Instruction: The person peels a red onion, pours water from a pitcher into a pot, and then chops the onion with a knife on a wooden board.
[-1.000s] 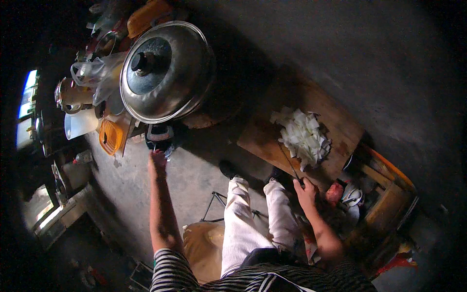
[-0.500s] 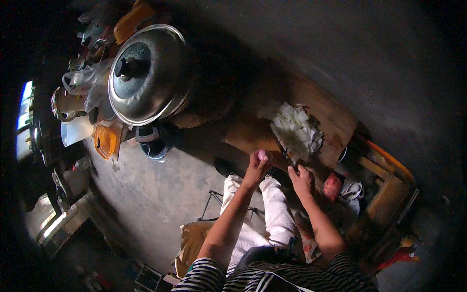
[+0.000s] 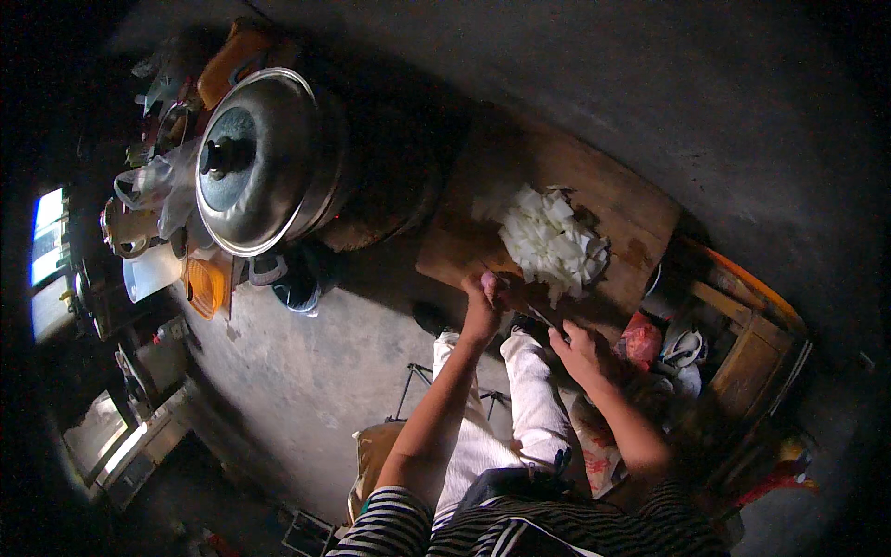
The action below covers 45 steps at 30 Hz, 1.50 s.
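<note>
My left hand (image 3: 479,314) is closed around a small, rounded pinkish-purple thing (image 3: 489,284), held near the close edge of a wooden board (image 3: 640,218). What kind it is I cannot make out. To its right my right hand (image 3: 583,353) grips a knife (image 3: 539,315), whose thin blade points up and left toward the pinkish thing; the handle is mostly hidden in the fingers. On the board, beyond both hands, lies a heap of white cut pieces (image 3: 555,243), flat and angular.
A big steel pot lid (image 3: 269,167) with a black knob covers a pot at the upper left. Beside it are an orange basket (image 3: 206,286) and plastic bags (image 3: 148,186). A red bag (image 3: 639,342) and a wooden frame (image 3: 756,362) stand at the right.
The knife has swung from pointing over the board to reaching toward the pinkish thing. My right hand has dropped slightly, and the whole view has shifted a little.
</note>
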{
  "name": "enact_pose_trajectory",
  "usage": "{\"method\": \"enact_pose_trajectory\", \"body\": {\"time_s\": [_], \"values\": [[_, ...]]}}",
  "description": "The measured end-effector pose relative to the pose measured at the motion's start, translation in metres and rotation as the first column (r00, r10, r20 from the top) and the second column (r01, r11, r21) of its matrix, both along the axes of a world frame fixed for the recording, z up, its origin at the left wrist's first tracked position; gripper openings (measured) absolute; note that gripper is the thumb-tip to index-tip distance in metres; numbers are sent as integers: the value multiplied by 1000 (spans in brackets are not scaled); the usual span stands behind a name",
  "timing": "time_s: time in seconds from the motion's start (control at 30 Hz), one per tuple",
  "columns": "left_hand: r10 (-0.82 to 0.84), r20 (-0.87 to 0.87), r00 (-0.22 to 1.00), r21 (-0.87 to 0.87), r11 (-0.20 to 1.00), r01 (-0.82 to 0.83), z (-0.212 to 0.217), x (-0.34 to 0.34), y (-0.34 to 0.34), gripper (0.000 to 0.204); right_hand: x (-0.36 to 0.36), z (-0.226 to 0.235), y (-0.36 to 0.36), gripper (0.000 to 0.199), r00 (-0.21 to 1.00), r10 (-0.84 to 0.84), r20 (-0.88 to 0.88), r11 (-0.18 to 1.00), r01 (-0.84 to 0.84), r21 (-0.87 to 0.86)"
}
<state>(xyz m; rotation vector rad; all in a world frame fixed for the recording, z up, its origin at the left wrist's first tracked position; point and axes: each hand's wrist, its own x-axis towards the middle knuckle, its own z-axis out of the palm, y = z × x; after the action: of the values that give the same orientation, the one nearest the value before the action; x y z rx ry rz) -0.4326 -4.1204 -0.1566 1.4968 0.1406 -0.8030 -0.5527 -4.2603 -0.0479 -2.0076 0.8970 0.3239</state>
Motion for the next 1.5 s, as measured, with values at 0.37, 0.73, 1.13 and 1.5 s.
{"method": "enact_pose_trajectory", "body": {"time_s": [0.37, 0.73, 1.13, 1.5], "values": [[-68, -259, 964, 2, 997, 71, -2, 21, 7, 34, 37, -4, 4, 28, 984, 154, -94, 981, -164, -105], [-49, -229, 972, 126, 989, 80, 1, 27, 3, 35, 48, -42, 20, 22, 980, 198, -15, 947, -195, -256], [105, -43, 994, 192, 977, -95, -6, 22, 14, 50, 55, -106, 38, 15, 942, 329, 61, 891, -288, -352], [84, -49, 995, 133, 988, -77, 30, 23, -1, 36, 51, -34, 21, 29, 986, 89, 140, 982, -64, -176]]}}
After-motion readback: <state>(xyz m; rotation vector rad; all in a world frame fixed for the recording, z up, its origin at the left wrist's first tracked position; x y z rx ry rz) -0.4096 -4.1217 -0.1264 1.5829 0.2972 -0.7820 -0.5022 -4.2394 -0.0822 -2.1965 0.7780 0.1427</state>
